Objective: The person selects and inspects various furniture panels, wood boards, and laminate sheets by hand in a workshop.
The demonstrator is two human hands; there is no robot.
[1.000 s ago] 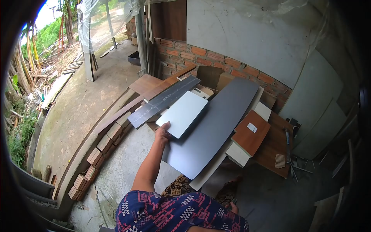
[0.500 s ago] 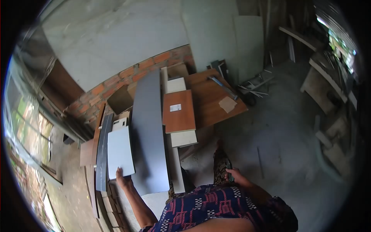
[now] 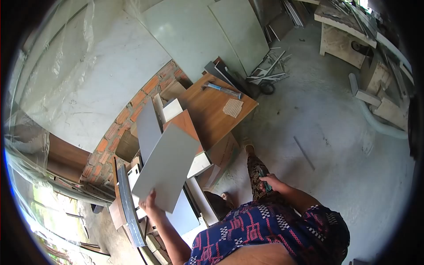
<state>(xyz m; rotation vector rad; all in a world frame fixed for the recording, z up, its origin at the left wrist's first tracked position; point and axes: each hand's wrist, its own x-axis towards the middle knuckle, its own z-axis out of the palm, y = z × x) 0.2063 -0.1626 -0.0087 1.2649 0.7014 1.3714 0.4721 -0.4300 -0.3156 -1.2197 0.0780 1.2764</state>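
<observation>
Pale grey and smooth-faced, the flat board is held above the stacked panels, its far end over the reddish-brown panel and its near end towards the body. By its look it is a stiff, fairly light sheet, unlikely to bend when lifted by one end, though its length would make the far end dip if the pinch were loosened. The smooth face may be a little slippery, and the corners would probably be chipped by a knock. A hold is best taken at the middle of a short edge, or on both long edges if steadier support is wanted. By the left hand the near short edge is gripped, with a digit laid on the upper face; the fingers beneath are hidden. The left forearm is stretched forward and the board is carried at a slant. The right hand is closed round a small green-handled tool, whose kind cannot be told, and is held low by the thigh with the elbow bent. Beyond the board, a hammer and a ribbed cardboard scrap are borne by the brown wooden sheet.
</observation>
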